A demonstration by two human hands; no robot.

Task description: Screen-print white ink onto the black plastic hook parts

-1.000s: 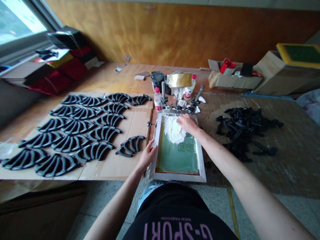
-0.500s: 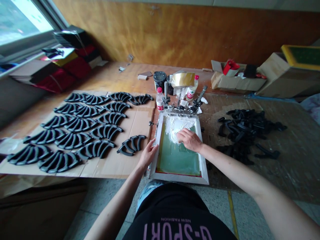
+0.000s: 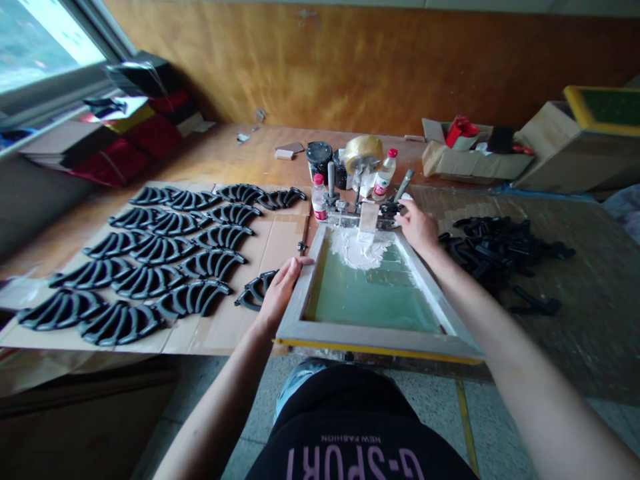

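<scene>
The screen frame [image 3: 377, 335] is tilted, its near edge raised toward me. White paste [image 3: 361, 252] lies at the far end of its green mesh [image 3: 367, 293]. A flat pale scraper [image 3: 369, 219] leans at the far edge, by the metal clamp. My left hand [image 3: 284, 285] rests at the frame's left side, its fingers stretched along the edge. My right hand [image 3: 419, 225] is beyond the frame's right far corner, beside the clamp's right knob [image 3: 391, 209]; its fingers are partly bent and apart, with nothing visible in them.
Rows of black curved parts [image 3: 123, 322] lie on cardboard at the left. A pile of black parts [image 3: 505, 250] is at the right. Behind the clamp stand red-capped bottles [image 3: 319, 200], a black tub [image 3: 319, 160] and a tape roll [image 3: 363, 153]. An open carton [image 3: 450, 160] stands farther back.
The frame's near edge has risen. My right hand has left the paste and moved to the far right corner. The scraper now leans by the clamp. My left hand has shifted slightly left.
</scene>
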